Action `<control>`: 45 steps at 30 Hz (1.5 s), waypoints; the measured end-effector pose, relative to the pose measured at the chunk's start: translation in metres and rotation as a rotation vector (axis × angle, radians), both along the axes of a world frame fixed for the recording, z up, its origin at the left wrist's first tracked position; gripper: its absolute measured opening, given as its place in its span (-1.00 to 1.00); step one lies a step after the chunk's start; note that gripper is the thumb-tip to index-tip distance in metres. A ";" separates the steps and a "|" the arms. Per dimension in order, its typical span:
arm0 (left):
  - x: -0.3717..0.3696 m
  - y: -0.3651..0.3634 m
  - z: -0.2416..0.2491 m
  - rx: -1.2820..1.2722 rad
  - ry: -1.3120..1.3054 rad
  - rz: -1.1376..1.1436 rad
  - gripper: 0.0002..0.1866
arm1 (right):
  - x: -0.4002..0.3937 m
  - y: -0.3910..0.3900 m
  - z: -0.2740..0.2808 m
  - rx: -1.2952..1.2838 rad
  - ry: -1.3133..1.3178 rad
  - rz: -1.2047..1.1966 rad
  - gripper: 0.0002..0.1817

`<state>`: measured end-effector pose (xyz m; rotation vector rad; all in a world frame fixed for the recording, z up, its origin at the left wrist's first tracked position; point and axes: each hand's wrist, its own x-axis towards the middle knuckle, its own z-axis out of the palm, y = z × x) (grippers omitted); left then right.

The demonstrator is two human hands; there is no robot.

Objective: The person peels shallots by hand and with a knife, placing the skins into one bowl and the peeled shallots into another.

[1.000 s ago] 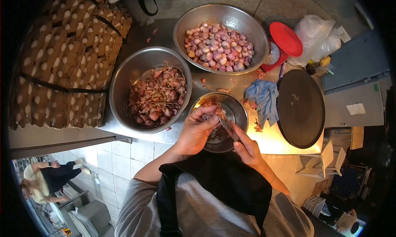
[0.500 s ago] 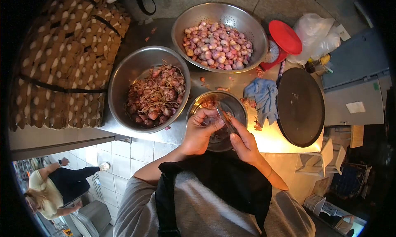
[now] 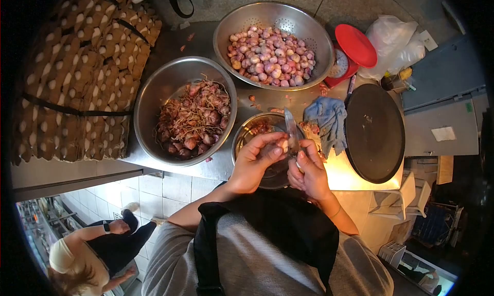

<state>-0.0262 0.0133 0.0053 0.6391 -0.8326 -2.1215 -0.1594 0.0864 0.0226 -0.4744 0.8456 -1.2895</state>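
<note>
In my left hand (image 3: 256,161) a pale, partly peeled shallot (image 3: 283,143) is pinched between thumb and fingers. My right hand (image 3: 311,176) is closed round the handle of a small knife (image 3: 291,127), whose blade points away from me right beside the shallot. Both hands are over a small metal bowl (image 3: 237,136) with peelings inside; they hide part of it. To the left, a large steel basin (image 3: 145,103) holds unpeeled shallots (image 3: 193,118) with dry roots. Farther back, a steel colander (image 3: 220,44) contains peeled shallots (image 3: 270,59).
Right of the bowl lie a blue cloth (image 3: 325,116) and a round black pan (image 3: 375,136). A red scale (image 3: 355,49) and plastic bags (image 3: 393,41) stand behind. Stacked egg trays (image 3: 82,74) fill the left. Another person (image 3: 92,255) is at lower left.
The knife has swung from slanting across the left fingers to pointing away from me, and my right hand has turned with it. The other person at lower left has moved rightward.
</note>
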 end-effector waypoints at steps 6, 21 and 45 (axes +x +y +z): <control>0.005 -0.007 -0.003 0.114 -0.130 -0.119 -0.71 | 0.001 -0.001 0.000 0.023 0.048 -0.026 -0.78; 0.015 -0.012 0.004 0.145 0.004 -0.209 -0.68 | -0.026 -0.007 -0.001 0.040 0.197 -0.146 -0.74; 0.013 -0.011 0.001 -0.016 -0.029 0.015 -0.68 | 0.011 0.004 0.005 -0.076 0.666 0.025 -0.54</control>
